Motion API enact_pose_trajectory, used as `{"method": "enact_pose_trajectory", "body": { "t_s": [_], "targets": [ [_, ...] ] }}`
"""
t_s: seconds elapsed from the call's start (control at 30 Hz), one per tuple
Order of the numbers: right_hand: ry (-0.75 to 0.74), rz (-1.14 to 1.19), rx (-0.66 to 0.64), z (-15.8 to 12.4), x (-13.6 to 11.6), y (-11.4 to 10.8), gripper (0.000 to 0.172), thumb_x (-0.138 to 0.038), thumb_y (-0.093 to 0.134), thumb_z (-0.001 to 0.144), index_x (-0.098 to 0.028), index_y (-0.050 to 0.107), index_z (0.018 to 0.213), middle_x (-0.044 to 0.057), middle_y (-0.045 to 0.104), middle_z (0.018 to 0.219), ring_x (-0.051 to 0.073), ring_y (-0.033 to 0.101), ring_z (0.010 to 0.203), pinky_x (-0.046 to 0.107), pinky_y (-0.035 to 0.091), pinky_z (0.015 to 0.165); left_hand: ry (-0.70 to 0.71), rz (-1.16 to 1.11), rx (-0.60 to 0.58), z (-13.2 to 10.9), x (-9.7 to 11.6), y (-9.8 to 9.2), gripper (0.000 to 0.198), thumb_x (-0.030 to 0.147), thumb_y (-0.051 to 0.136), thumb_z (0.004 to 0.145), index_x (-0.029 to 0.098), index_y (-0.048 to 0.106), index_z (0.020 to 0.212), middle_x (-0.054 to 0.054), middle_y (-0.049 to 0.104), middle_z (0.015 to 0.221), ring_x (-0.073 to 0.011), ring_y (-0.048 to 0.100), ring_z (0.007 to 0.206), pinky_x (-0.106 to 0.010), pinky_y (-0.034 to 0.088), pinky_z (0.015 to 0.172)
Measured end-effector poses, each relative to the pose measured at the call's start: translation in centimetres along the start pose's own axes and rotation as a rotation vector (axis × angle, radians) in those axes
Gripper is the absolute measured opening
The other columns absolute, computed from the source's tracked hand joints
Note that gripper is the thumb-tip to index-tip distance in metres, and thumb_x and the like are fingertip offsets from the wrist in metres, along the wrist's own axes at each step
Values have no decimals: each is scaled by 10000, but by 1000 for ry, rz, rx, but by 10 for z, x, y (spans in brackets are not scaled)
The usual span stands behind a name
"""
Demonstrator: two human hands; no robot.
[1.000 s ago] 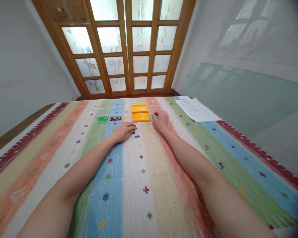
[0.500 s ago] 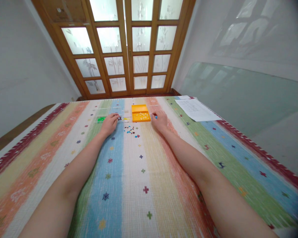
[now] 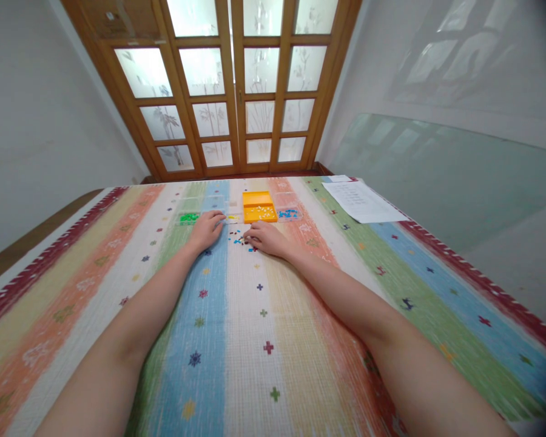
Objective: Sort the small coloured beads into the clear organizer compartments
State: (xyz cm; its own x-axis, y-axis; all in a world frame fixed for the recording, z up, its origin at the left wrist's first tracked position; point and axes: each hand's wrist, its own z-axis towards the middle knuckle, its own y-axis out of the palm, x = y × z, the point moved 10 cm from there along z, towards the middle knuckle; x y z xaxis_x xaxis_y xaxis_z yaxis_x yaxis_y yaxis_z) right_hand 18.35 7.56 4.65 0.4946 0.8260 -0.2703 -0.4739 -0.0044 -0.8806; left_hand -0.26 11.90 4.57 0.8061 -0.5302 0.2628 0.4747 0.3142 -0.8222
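Observation:
A small pile of mixed tiny pieces (image 3: 236, 241), blue, dark and other colours, lies on the striped cloth. My right hand (image 3: 266, 237) reaches over the pile's right side, its fingertips bent together down at the pieces; whatever is between them is too small to make out. My left hand (image 3: 207, 230) rests to the left of the pile, fingers stretched rightward and slightly apart, covering part of a clear box. Green pieces (image 3: 189, 217) show left of that hand, and yellow pieces (image 3: 232, 217) just right of its fingertips.
An orange lidded box (image 3: 259, 221), opened, holds white pieces behind the pile. To its right, blue pieces (image 3: 288, 213) sit in a clear box. Printed paper sheets (image 3: 361, 202) lie at the far right. Beyond the table stand wood-framed glass doors (image 3: 236, 91).
My right hand has moved left and nearer, from the clear box of blue pieces to the pile. My left hand has shifted slightly right, and its dark pieces no longer show.

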Motion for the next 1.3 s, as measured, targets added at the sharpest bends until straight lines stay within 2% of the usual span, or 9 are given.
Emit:
{"method": "enact_pose_trajectory", "body": {
  "t_s": [0.2,0.37,0.63,0.73,0.87,1.03,1.17,1.3],
  "targets": [
    [-8,-19,-10,1,-7,0,164,-236,648,1040,-215,784,1130,80,681,1041,209,588,992,301,415,868,36,-5,-34,-1,19,5,325,267,544,987,220,737,1244,-105,657,1371,-281,583,1283,-505,459,1158],
    [16,0,-9,2,-3,0,98,-240,685,1017,-186,766,1029,76,689,1015,211,598,1005,303,422,878,76,-3,-48,-1,31,6,314,264,549,990,230,739,1237,-104,659,1354,-284,585,1271,-507,462,1148],
    [55,5,14,2,3,0,90,-229,686,997,-193,767,984,72,698,997,207,606,971,307,426,868,188,-18,-88,-2,52,14,265,282,566,1010,243,757,1189,-99,677,1302,-274,600,1232,-498,473,1119],
    [143,-17,111,1,20,-12,93,-203,671,987,-186,761,978,76,707,997,208,609,969,309,429,877,224,-33,-109,-2,62,14,259,272,564,1011,241,765,1172,-98,691,1278,-274,606,1215,-498,471,1111],
    [415,-83,277,-10,65,-36,129,-205,626,995,-175,751,1006,88,731,995,219,629,935,314,440,858,220,-80,-158,-3,70,15,258,286,551,1022,255,781,1135,-91,708,1245,-267,616,1197,-481,474,1103],
    [653,-149,357,-29,106,-49,200,-243,578,1002,-186,754,1079,104,757,1052,259,666,966,339,476,855,190,-115,-218,-3,73,19,260,282,546,1017,252,789,1104,-92,726,1216,-273,615,1197,-486,469,1108],
    [686,-159,342,-31,112,-47,297,-274,574,1011,-180,736,1241,126,759,1124,281,684,1002,371,499,895,181,-134,-235,-4,71,22,260,269,543,1014,258,782,1117,-82,738,1183,-264,620,1180,-476,464,1111],
    [625,-150,302,-25,102,-42,290,-225,547,1015,-176,749,1218,127,757,1141,273,679,1045,358,488,926,159,-113,-220,-3,65,23,265,262,551,1004,260,770,1153,-82,733,1175,-265,623,1155,-461,473,1084]
  ]
}}
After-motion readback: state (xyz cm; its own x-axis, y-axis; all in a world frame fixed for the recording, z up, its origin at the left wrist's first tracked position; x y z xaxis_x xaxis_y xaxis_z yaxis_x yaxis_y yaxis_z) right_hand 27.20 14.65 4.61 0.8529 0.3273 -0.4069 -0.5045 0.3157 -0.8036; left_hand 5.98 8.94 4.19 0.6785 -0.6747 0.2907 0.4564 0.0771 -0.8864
